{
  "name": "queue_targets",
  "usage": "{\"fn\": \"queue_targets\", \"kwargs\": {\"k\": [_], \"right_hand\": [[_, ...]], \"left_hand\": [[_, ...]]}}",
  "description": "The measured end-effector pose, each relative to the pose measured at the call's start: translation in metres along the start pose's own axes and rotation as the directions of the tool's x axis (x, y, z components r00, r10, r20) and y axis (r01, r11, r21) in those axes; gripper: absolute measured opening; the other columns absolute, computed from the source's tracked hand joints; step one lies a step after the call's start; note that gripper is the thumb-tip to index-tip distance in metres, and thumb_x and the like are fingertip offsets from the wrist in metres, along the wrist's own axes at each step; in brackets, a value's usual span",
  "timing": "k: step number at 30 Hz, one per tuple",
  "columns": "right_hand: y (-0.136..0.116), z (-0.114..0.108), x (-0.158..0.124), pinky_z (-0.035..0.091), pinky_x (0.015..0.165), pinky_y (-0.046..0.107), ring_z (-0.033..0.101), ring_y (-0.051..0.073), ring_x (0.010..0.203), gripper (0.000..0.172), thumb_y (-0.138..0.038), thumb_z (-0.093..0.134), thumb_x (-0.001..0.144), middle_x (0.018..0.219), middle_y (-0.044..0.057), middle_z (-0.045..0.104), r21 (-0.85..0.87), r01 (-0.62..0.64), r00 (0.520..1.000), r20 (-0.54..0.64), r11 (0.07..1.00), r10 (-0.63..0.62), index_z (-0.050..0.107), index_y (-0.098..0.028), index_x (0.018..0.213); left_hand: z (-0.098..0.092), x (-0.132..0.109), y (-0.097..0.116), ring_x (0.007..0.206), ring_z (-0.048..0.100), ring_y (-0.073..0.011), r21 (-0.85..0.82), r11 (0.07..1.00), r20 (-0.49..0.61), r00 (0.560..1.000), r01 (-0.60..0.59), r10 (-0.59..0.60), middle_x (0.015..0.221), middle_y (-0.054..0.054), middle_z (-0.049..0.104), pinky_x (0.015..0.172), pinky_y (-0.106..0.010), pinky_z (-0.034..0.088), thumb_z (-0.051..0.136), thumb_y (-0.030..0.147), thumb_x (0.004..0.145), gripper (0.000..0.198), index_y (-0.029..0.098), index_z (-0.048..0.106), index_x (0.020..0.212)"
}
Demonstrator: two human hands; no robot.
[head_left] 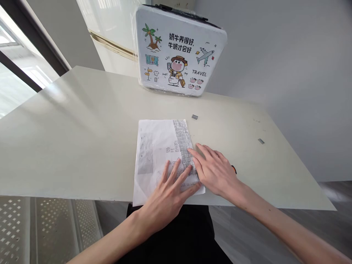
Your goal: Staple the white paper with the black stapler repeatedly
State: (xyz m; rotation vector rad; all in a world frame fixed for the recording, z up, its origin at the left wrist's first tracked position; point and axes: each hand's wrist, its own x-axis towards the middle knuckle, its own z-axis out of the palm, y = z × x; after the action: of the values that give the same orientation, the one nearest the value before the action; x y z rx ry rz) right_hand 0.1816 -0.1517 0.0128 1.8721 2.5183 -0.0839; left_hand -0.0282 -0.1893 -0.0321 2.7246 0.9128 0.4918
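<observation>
A white printed sheet of paper (156, 146) lies on the table by its front edge. Down its right side runs a band of small silver-grey strips (181, 135), set in close rows. My left hand (172, 190) rests on the lower part of the sheet, fingers spread. From the right, my right hand (216, 170) reaches over the band, fingers stretched out and fingertips at its right edge. The lower end of the band is partly covered by both hands. Behind my right wrist a small orange and black object (234, 169) peeks out, mostly hidden.
At the back of the pale table (82, 146) stands a white cartoon-printed case (181, 51) in clear plastic. One small grey piece (194, 117) lies beyond the sheet and another grey piece (261, 141) farther right. A grey wall (275, 55) rises behind.
</observation>
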Motion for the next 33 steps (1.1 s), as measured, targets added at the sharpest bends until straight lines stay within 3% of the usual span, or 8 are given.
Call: {"fn": "queue_targets", "kwargs": {"k": [6,9,13,17,22,24,29,33], "right_hand": [[-0.003,0.008,0.003,0.043,0.117,0.059,0.048,0.036,0.148,0.053,-0.033,0.029,0.110,0.164,0.013,0.048,-0.025,0.017,0.999,-0.046,1.000,-0.018,0.050,-0.021,0.158],[0.004,-0.002,0.003,0.043,0.120,0.057,0.046,0.030,0.151,0.053,-0.039,0.026,0.112,0.164,0.007,0.048,0.153,-0.020,1.000,0.004,0.988,0.019,0.047,-0.027,0.159],[0.016,-0.018,-0.002,0.045,0.122,0.051,0.046,0.024,0.151,0.052,-0.046,0.022,0.113,0.164,-0.002,0.049,0.445,-0.068,0.997,0.056,0.893,0.048,0.045,-0.034,0.158],[0.027,-0.019,-0.012,0.045,0.121,0.050,0.047,0.025,0.150,0.048,-0.048,0.030,0.112,0.160,0.001,0.053,0.546,0.014,1.000,-0.009,0.837,-0.011,0.050,-0.034,0.154],[0.048,-0.008,-0.027,0.049,0.115,0.051,0.057,0.028,0.139,0.042,-0.048,0.041,0.111,0.148,0.006,0.064,0.524,0.202,0.977,-0.052,0.827,-0.206,0.058,-0.031,0.144],[0.057,-0.004,-0.033,0.052,0.111,0.051,0.062,0.029,0.132,0.040,-0.051,0.046,0.108,0.142,0.007,0.068,0.515,0.228,0.971,-0.062,0.826,-0.230,0.063,-0.030,0.138],[0.075,0.006,-0.046,0.061,0.094,0.047,0.072,0.029,0.111,0.033,-0.054,0.053,0.105,0.120,0.007,0.077,0.543,0.154,0.988,-0.091,0.825,-0.125,0.071,-0.031,0.121],[0.087,0.016,-0.056,0.064,0.085,0.042,0.074,0.028,0.105,0.031,-0.054,0.057,0.103,0.117,0.006,0.077,0.570,0.066,0.989,-0.147,0.819,0.023,0.070,-0.031,0.119]], "left_hand": [[0.000,0.001,0.000,0.160,0.004,-0.0436,-0.006,1.000,-0.010,1.000,-0.009,0.009,0.176,-0.012,0.016,0.124,-0.076,0.018,0.052,-0.007,0.091,0.079,0.029,0.041,0.160],[-0.002,0.000,-0.001,0.160,0.004,-0.0424,-0.006,1.000,0.004,1.000,-0.007,0.007,0.175,-0.011,0.021,0.124,-0.076,0.018,0.051,-0.006,0.093,0.074,0.030,0.045,0.158],[-0.006,-0.002,-0.003,0.161,0.003,-0.0398,-0.009,1.000,0.016,1.000,0.002,-0.002,0.175,-0.008,0.023,0.125,-0.075,0.018,0.051,-0.004,0.095,0.073,0.033,0.045,0.158],[-0.010,-0.005,-0.006,0.161,0.004,-0.0399,-0.002,1.000,0.017,1.000,-0.004,0.004,0.175,-0.007,0.022,0.125,-0.075,0.018,0.053,-0.002,0.097,0.072,0.035,0.045,0.158],[-0.016,-0.007,-0.010,0.161,0.008,-0.0401,0.028,1.000,0.025,1.000,-0.007,0.006,0.174,-0.008,0.025,0.125,-0.073,0.020,0.054,0.007,0.103,0.060,0.032,0.048,0.157],[-0.019,-0.007,-0.011,0.161,0.010,-0.0391,0.035,0.999,0.023,1.000,-0.009,0.008,0.173,-0.008,0.028,0.126,-0.072,0.021,0.055,0.014,0.106,0.054,0.033,0.049,0.156],[-0.025,-0.007,-0.017,0.161,0.014,-0.0375,0.035,0.999,0.054,0.998,-0.023,0.021,0.174,-0.005,0.026,0.128,-0.068,0.022,0.057,0.037,0.107,0.054,0.034,0.045,0.159],[-0.035,-0.012,-0.041,0.161,0.015,-0.0358,0.079,0.996,0.015,0.999,0.032,-0.033,0.174,-0.003,0.024,0.129,-0.066,0.021,0.052,0.041,0.109,0.060,0.035,0.033,0.165]]}}
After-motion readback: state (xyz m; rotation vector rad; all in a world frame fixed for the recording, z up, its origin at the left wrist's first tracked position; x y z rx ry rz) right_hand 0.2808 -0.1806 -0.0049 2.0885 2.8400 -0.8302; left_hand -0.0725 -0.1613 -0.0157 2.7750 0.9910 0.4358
